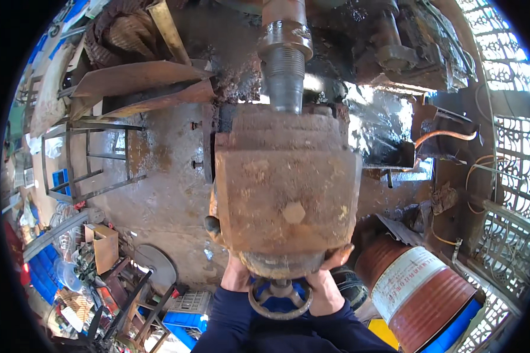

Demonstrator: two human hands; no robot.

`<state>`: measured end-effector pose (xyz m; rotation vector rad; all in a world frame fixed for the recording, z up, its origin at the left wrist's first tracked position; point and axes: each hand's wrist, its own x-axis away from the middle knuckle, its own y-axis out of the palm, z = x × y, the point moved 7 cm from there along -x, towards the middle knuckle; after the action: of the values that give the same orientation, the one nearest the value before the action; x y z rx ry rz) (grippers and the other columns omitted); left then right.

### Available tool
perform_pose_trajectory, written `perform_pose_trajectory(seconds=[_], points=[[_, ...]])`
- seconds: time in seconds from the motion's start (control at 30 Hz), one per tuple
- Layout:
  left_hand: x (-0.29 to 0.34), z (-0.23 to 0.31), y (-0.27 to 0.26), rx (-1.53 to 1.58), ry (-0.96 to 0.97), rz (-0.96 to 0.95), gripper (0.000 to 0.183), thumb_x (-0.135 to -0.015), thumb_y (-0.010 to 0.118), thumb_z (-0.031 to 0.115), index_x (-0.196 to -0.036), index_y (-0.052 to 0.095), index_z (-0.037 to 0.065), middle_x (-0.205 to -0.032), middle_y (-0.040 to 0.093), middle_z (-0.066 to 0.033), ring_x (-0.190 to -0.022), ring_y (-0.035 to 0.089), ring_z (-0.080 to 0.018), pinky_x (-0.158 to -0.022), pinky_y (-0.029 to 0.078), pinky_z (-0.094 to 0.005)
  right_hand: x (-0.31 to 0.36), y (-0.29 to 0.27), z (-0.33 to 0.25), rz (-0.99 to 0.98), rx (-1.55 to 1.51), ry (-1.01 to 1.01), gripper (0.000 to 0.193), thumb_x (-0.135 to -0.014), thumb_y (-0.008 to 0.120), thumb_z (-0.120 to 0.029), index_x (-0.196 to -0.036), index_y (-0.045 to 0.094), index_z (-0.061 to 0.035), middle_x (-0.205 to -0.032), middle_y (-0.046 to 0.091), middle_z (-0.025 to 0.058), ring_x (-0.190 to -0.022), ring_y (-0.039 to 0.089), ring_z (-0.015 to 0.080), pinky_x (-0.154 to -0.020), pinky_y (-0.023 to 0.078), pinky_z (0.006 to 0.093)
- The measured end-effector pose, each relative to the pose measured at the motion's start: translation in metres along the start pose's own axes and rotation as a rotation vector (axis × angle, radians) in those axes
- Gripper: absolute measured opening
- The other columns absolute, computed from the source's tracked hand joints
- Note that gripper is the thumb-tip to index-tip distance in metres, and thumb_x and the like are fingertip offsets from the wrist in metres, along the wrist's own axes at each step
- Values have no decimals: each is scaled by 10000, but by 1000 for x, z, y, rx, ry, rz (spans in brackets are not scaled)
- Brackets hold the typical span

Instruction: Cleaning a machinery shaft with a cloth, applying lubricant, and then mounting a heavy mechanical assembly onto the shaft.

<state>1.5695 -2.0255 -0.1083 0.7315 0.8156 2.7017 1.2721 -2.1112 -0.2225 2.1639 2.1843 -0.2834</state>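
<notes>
A large rusty metal block [288, 200], like a machine's tailstock, fills the middle, with a round flange at its near end. Below the flange sits a small handwheel [281, 312], close to my body. A bare steel shaft [284, 82] with a threaded collar runs from the far edge to the block's far end. My left hand [218, 233] grips the block's lower left side, a dark fingertip or glove tip showing. At the lower right corner, my right hand [338, 257] is closed against the edge. The block hides most of both hands' fingers.
A red drum with a white band [412, 282] lies tilted at the right. Left of the block stand a metal frame [88, 159] and bent rusty sheets [141, 88]. A grey disc [155, 265], a cardboard box [105, 247] and blue crates [182, 326] crowd the lower left.
</notes>
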Motion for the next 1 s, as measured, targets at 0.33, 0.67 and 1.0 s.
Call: perform_pose_trajectory(seconds=[0.33, 0.67, 1.0], points=[[31, 4, -37, 17, -136, 61, 903, -907, 610, 655, -1511, 390, 21, -1471, 500, -132, -1310, 508, -261, -1115, 419, -430, 19, 16, -140, -861, 112, 356, 663, -919, 686, -246, -1471, 395, -20, -1465, 476, 137, -1336, 484, 288, -1121, 402, 439], [18, -2, -37, 45, -221, 96, 890, -916, 603, 648, -1513, 390, 24, -1475, 499, -126, -1310, 508, -258, -1118, 415, -429, -26, 90, -193, -979, -38, 303, 623, -941, 584, -300, -1472, 415, -21, -1511, 433, 169, -1367, 449, 327, -1143, 366, 465], [-20, 3, -36, 8, -157, 41, 876, -924, 595, 641, -1515, 390, 27, -1479, 498, -120, -1310, 508, -255, -1122, 411, -429, -72, 162, -157, -376, -167, 71, 634, -1037, 332, -426, -1405, 514, 58, -1460, 486, 264, -1367, 454, 406, -1152, 327, 518]])
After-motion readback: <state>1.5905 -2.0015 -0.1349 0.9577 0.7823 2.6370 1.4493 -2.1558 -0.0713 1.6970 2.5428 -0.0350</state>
